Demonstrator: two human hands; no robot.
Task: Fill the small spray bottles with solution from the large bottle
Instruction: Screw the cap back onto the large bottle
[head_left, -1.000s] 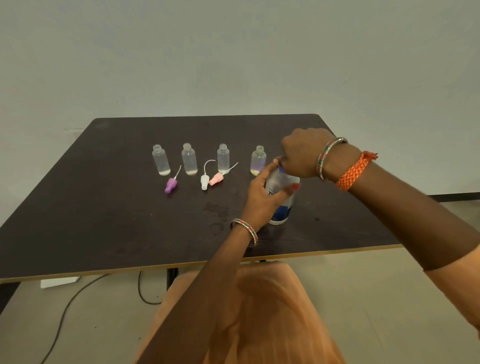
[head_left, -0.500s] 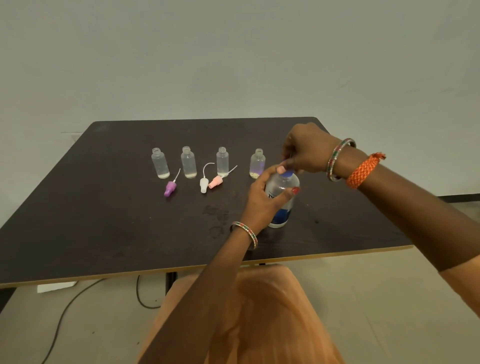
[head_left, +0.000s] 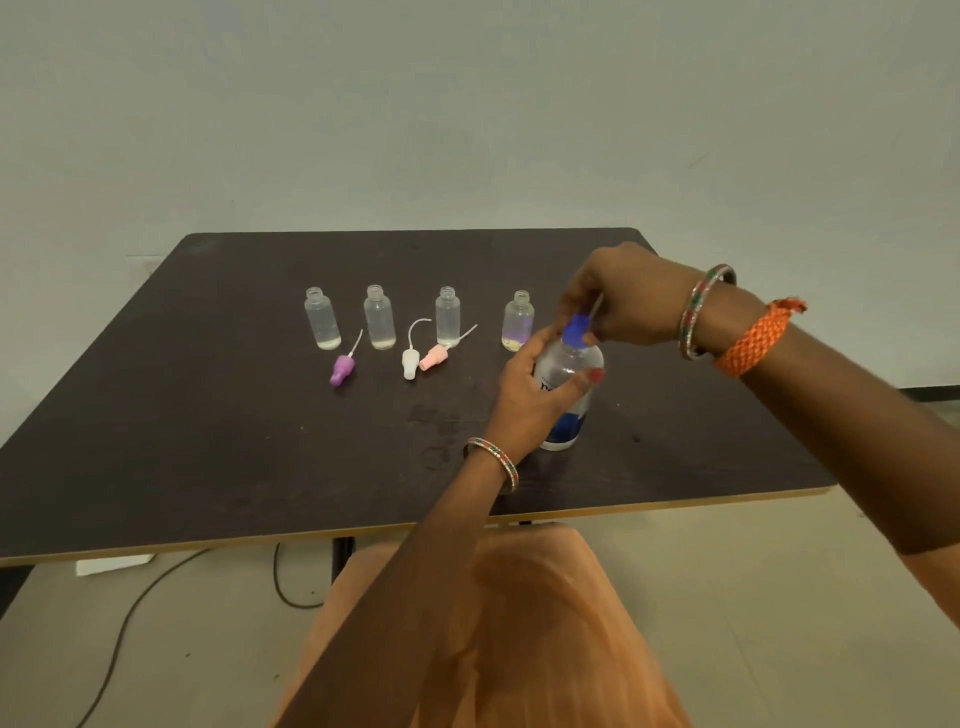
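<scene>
The dark table (head_left: 208, 441) spread wide before you, its near edge and right corner close to your arms, with bare room on its left half. The large bottle (head_left: 569, 395) stood upright near the right front edge. Your left hand (head_left: 530, 395) wrapped its fingers around the bottle's body. Your right hand (head_left: 618, 296) reached across from the right, fingertips pinching the thin tube above the blue cap (head_left: 576, 330). Four small bottles (head_left: 379, 317) stood open in a row behind, well apart from the edges. Three loose nozzles (head_left: 343, 370) lay just before them. The rightmost small bottle sat partly hidden behind your left hand.
</scene>
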